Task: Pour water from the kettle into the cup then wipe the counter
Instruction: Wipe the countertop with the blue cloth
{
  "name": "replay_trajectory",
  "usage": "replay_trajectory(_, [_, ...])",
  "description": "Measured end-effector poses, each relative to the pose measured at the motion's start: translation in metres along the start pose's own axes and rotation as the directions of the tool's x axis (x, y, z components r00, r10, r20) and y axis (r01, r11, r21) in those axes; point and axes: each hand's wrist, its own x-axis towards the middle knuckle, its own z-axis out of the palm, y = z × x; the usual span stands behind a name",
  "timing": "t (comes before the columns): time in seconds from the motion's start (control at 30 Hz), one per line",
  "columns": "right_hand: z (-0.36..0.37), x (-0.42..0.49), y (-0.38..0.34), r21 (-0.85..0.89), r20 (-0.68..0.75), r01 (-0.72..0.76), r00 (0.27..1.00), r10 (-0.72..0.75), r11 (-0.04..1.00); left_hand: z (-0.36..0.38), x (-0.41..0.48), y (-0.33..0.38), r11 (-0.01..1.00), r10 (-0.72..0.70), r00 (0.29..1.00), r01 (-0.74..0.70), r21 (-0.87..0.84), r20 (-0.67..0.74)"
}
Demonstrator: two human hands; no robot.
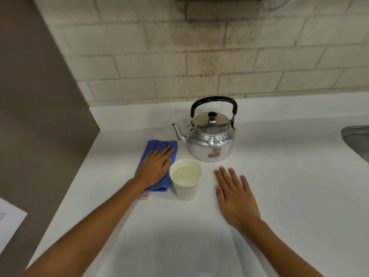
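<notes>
A shiny metal kettle [210, 140] with a black handle stands upright on the white counter [279, 176], its spout pointing left. In front of it a white paper cup [186, 181] holds water. A folded blue cloth [153, 148] lies left of the cup. My left hand [154, 166] rests flat on the cloth, fingers spread and pointing away from me. My right hand [233, 194] lies flat on the bare counter right of the cup, fingers apart, holding nothing and touching neither cup nor kettle.
A brick wall runs along the back of the counter. A brown panel [40, 116] borders the counter on the left. The rim of a metal sink [357, 140] shows at the right edge. A white paper [8, 222] lies at the lower left.
</notes>
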Motion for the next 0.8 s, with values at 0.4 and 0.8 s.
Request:
replay_trajectory(0.4, [-0.006,-0.002,-0.003,0.005,0.008,-0.007,1.000,0.007,1.000,-0.013,0.076,-0.044,0.976,-0.216,0.976,0.216,-0.011,0.030])
replay_trajectory(0.8, [-0.006,-0.001,-0.003,0.030,0.017,-0.004,1.000,0.003,1.000,-0.030,0.047,-0.017,0.962,-0.273,0.962,0.273,0.011,-0.016])
